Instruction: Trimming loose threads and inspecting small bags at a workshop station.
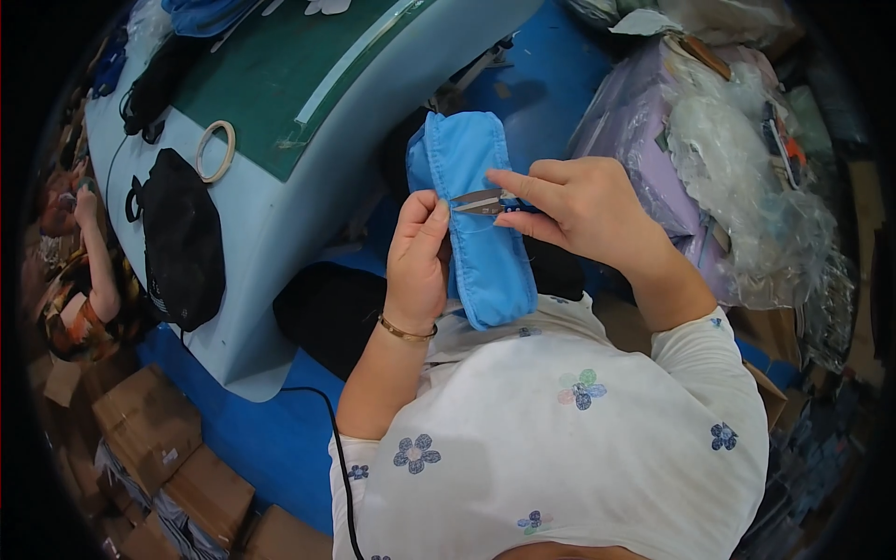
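Fingers of the left hand [417,257] are closed around the left edge of a blue cloth piece [476,219], keeping it up in front of the chest so the seam faces the blades. Right hand [569,205] pinches small thread snips [481,201] against the cloth. Beside them a table [280,215] carries a tape ring [216,150] and a black bag [182,238]; plastic bags [737,177] crowd the right

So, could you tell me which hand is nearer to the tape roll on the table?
Left. The left hand is closer to the tape roll; the right hand is farther right, holding snips.
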A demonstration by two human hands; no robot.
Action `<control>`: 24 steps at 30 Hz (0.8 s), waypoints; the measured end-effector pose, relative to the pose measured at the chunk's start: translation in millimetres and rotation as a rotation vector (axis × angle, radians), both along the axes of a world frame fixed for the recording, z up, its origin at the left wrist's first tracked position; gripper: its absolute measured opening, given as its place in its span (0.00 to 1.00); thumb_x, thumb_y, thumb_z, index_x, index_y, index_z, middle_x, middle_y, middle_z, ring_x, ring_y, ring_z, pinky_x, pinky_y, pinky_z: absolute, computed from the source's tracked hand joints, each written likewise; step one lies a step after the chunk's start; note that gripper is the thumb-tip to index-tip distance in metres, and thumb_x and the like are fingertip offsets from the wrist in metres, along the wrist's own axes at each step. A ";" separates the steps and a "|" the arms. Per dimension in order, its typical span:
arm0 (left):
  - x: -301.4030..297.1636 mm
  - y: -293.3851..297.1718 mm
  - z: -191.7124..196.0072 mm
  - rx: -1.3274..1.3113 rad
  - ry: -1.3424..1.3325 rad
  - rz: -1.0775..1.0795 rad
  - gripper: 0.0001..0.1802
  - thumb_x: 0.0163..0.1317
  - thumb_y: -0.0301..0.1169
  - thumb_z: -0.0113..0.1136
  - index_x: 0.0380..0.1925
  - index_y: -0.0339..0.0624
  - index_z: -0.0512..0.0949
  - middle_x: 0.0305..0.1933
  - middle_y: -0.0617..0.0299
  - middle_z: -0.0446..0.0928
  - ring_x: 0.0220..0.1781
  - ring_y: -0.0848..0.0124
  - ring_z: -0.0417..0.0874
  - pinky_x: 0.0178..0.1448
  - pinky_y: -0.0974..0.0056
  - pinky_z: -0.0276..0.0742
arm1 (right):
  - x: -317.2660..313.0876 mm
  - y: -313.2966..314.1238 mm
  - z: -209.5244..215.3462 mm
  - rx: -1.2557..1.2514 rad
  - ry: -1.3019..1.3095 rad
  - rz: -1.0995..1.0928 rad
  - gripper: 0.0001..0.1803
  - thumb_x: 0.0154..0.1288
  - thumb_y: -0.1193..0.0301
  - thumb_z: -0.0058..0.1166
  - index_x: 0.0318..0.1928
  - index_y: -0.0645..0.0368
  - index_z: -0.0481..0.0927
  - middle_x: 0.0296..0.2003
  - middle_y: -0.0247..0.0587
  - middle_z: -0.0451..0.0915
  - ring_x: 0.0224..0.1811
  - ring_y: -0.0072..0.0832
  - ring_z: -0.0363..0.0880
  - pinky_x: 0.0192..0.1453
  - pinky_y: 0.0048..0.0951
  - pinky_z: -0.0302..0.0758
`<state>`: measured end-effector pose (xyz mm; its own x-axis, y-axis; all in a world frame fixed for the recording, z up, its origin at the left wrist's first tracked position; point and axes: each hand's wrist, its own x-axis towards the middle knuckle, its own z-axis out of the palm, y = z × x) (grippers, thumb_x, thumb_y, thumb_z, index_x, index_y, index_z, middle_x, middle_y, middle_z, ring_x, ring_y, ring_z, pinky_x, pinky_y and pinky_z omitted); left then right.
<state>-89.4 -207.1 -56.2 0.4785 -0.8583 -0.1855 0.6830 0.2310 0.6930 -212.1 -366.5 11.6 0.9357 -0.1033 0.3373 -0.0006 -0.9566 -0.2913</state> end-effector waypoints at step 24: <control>8.7 0.1 -12.6 -0.028 0.100 -0.027 0.12 0.70 0.29 0.40 0.48 0.35 0.68 0.45 0.56 0.76 0.46 0.72 0.78 0.53 0.67 0.75 | 6.8 3.7 -48.3 0.813 0.017 0.074 0.16 0.51 0.79 0.63 0.39 0.58 0.72 0.32 0.32 0.74 0.37 0.23 0.74 0.42 0.24 0.71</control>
